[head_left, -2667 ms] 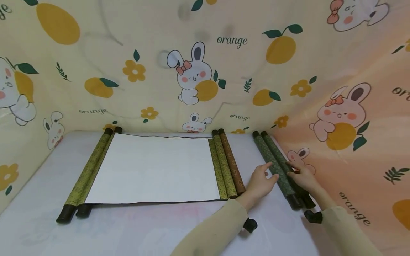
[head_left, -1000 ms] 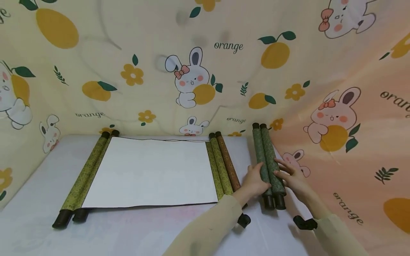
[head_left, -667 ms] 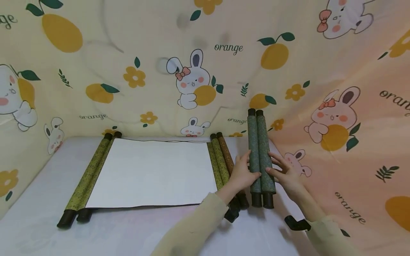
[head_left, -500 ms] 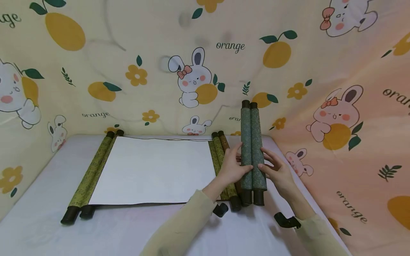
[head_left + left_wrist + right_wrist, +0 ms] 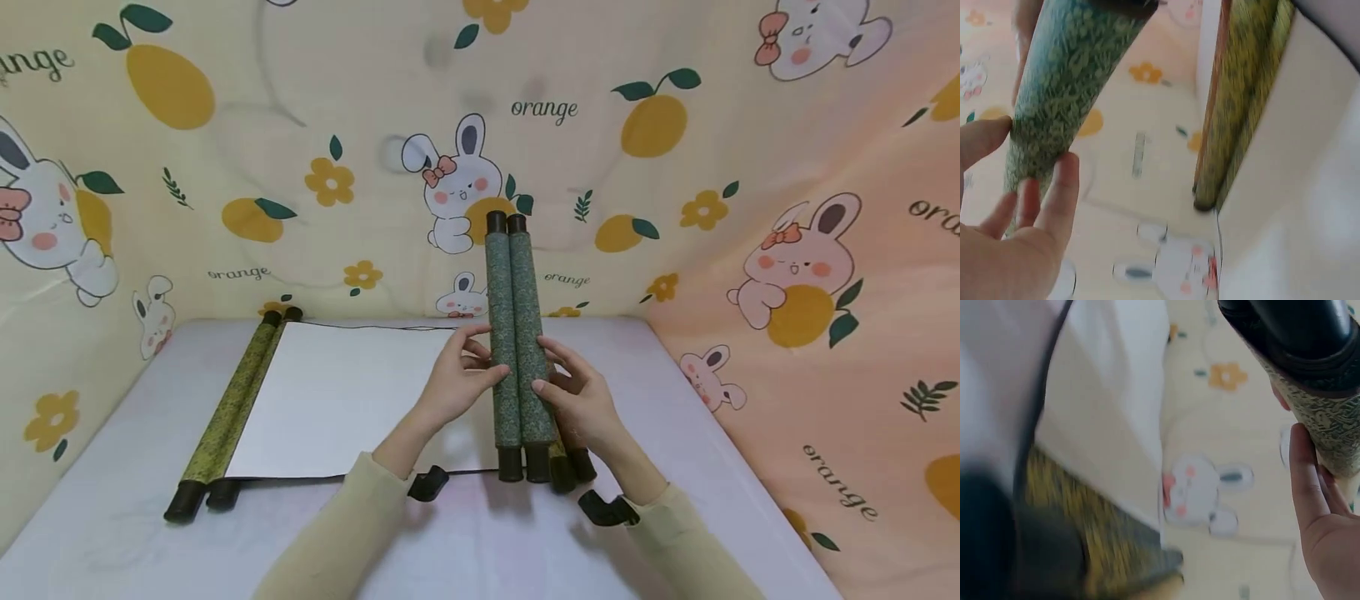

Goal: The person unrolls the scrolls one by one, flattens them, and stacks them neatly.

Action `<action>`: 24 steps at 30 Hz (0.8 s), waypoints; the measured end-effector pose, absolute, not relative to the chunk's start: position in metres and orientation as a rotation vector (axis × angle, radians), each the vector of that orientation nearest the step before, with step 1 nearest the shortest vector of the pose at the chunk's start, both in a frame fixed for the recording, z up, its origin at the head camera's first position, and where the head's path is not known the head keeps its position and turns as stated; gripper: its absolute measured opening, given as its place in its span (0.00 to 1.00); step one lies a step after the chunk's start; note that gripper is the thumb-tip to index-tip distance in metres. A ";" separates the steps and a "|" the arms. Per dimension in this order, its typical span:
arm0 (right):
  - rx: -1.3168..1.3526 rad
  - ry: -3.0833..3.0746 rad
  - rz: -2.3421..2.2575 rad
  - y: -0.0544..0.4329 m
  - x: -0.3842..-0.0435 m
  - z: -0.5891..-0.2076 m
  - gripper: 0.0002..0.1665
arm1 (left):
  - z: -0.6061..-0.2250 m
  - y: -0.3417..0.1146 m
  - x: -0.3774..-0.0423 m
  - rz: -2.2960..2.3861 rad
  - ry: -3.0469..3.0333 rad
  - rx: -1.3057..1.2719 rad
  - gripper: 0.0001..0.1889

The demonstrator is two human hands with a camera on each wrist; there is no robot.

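Both hands hold a green patterned scroll (image 5: 516,350), rolled from both ends into two side-by-side rollers with black end knobs. It is raised off the table, far end tilted up. My left hand (image 5: 456,382) grips its left roller, thumb on the near face and fingers behind. My right hand (image 5: 588,400) grips the right roller likewise. In the left wrist view, thumb and fingers pinch the green roller (image 5: 1063,87). The right wrist view shows fingers behind the scroll (image 5: 1329,419). Beneath it lies an unrolled scroll's white sheet (image 5: 337,400), whose right-hand yellow-green rollers are mostly hidden.
Yellow-green rollers (image 5: 231,408) lie at the sheet's left end. A brown roller's black knob (image 5: 582,464) pokes out beneath the green scroll. White cloth (image 5: 637,375) covers the table. Printed curtains (image 5: 330,100) rise behind and at the sides.
The green scroll lay at the table's right edge. Both hands have gripped it, raised it and carried it left over the right end of the unrolled scroll.
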State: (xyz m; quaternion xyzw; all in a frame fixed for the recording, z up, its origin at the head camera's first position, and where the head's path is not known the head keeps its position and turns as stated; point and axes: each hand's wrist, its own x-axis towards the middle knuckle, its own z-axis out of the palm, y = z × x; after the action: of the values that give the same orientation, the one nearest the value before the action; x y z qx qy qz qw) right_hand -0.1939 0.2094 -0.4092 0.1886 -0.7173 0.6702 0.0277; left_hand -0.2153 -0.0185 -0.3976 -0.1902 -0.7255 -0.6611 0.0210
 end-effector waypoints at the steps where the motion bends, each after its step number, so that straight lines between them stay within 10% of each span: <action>1: 0.587 -2.230 2.063 0.202 -0.194 -0.410 0.39 | -0.397 -0.027 -0.215 -2.055 -2.243 -0.584 0.33; 24: 0.799 -2.149 2.181 0.116 -0.194 -0.446 0.42 | -0.420 -0.112 -0.210 -1.915 -2.224 -0.658 0.40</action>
State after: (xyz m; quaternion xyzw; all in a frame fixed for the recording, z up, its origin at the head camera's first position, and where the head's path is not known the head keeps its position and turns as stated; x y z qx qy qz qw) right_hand -0.1941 0.1161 -0.4461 0.2524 -0.6791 0.6892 -0.0113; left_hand -0.2105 -0.1120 -0.4204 -0.2183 -0.7378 -0.6353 0.0665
